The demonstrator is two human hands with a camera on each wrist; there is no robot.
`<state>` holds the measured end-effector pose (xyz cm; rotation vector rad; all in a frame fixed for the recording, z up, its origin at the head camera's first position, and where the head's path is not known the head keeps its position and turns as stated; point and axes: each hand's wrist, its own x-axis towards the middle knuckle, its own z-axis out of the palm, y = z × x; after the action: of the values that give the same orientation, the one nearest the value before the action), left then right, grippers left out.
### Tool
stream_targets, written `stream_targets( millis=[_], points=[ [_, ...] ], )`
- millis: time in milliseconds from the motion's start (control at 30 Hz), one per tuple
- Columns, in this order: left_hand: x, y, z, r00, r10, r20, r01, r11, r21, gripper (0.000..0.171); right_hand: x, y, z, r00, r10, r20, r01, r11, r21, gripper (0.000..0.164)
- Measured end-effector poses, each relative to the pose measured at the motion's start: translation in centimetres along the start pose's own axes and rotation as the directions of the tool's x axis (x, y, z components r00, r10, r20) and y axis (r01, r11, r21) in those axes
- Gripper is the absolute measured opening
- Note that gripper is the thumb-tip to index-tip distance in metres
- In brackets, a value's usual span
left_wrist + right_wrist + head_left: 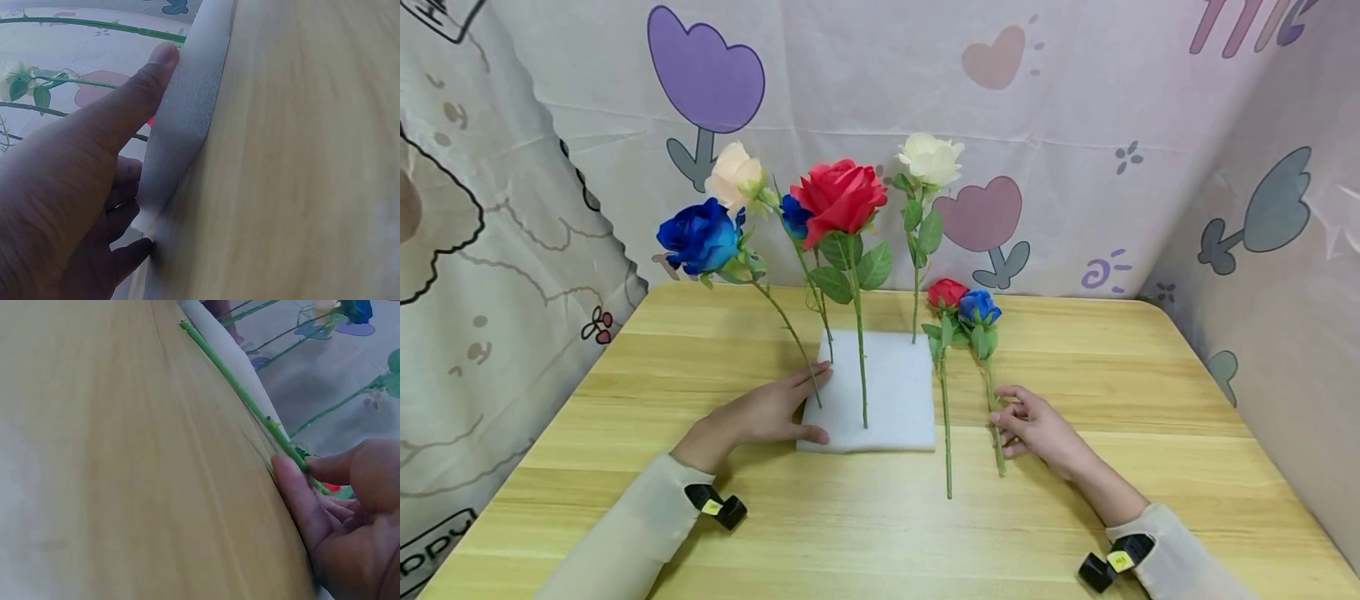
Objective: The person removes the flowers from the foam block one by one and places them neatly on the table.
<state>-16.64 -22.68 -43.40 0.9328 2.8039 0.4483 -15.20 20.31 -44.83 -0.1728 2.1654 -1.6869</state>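
My left hand [767, 414] rests on the left side of a white foam block [898, 392], thumb and fingers spread and touching it. In the left wrist view the straight thumb lies along the foam's edge [187, 94]. Upright in the block stand a large red rose [842, 198], a leaning blue rose [700, 237], a peach rose [735, 175] and a white rose [931, 158]. Another blue bloom [795, 217] is partly hidden behind the red one. My right hand [1037, 429] pinches the green stem [231, 378] of a blue rose [980, 307] lying on the table.
A red rose [947, 293] lies between the foam block and the blue rose on the table, its stem pointing towards me. The wooden table [1150, 375] ends at a printed cloth backdrop [865, 75] behind and at both sides.
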Motion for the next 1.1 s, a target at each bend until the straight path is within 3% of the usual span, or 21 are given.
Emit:
stream_targets(
  millis=[167, 433, 1100],
  points=[
    [-0.1, 0.1, 0.0, 1.0, -0.003, 0.001, 0.003, 1.0, 0.003, 0.112, 0.1, -0.5, 0.2, 0.999, -0.044, 0.002, 0.044, 0.992, -0.12, 0.057],
    [-0.1, 0.2, 0.0, 1.0, -0.003, 0.001, 0.003, 1.0, 0.002, 0.111, 0.5, -1.0, 0.3, 0.998, -0.056, -0.009, 0.051, 0.952, -0.303, 0.053],
    [-0.1, 0.0, 0.1, 1.0, -0.007, -0.004, 0.007, 1.0, -0.001, 0.111, 0.4, -1.2, 0.1, 0.998, -0.055, -0.022, 0.044, 0.936, -0.35, 0.062]
  ],
)
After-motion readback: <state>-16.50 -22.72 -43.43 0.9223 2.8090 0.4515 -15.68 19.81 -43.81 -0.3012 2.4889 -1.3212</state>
